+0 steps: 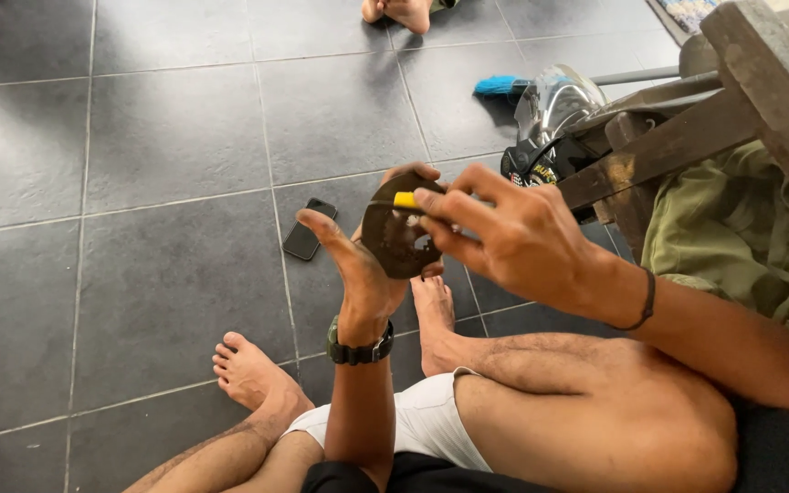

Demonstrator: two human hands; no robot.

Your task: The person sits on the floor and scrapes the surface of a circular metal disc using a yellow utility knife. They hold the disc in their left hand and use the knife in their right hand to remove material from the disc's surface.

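Head view | left hand [367,265] fingers clamped on dark disc [396,239] | right hand [504,233] fingers pinching yellow tool [405,200]

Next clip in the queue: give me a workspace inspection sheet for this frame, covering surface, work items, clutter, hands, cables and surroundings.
Surface: dark grey tiled floor with pale grout lines; the person sits on it, legs bare.
Work items: dark round disc with cut-outs, held up on edge; small yellow-tipped tool pressed at its upper rim.
Clutter: black phone lying flat on the floor left of the disc; blue-bristled broom behind.
Hands: left hand cradles the disc from below and behind; right hand pinches the tool.
Cables: nothing seen.
Surroundings: shiny helmet, wooden furniture frame draped with olive cloth, another person's bare foot at the top edge.
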